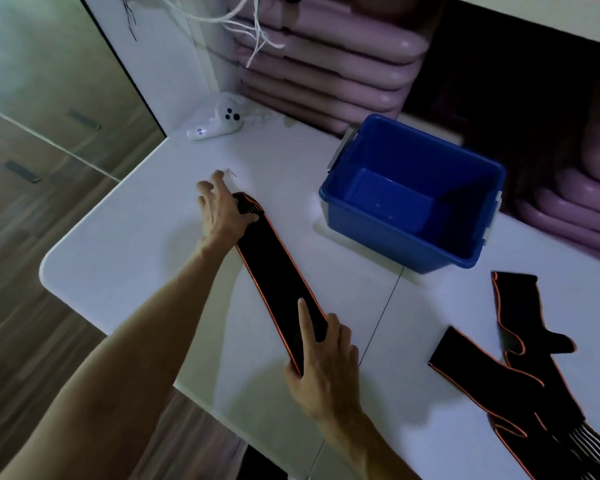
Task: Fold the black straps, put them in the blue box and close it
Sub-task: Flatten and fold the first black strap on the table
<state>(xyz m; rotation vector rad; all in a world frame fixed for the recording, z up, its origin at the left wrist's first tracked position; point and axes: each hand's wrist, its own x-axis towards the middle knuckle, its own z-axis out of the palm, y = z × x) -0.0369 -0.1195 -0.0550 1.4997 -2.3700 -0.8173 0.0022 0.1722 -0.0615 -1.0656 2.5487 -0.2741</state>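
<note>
So the whole thing right now hinges on how that one black strap (281, 275) lies: it's stretched out flat on the white desk (125, 237), long axis running diagonally from far-left down to near-right, with one hand on each end. The left hand (222, 216) is at the far end, thumb hooked onto the striped tip and the other fingers spread out over the desk beyond it. The right hand (321, 362) is at the near end, thumb under the edge and fingers lying on top, index finger stretched straight along the fabric, so it looks like a pinch on that end.

The blue box (409, 244) sits open and empty further back on the right, well apart from the strap, and closer to the right hand. No lid that I can spot in view. Two more straps (520, 382) are lying crumpled and overlapping on the desk to the right, not folded yet.

My guess: the fold goes end to end along that diagonal, bringing one end over to meet the other, since both hands already sit on the axis.
</note>
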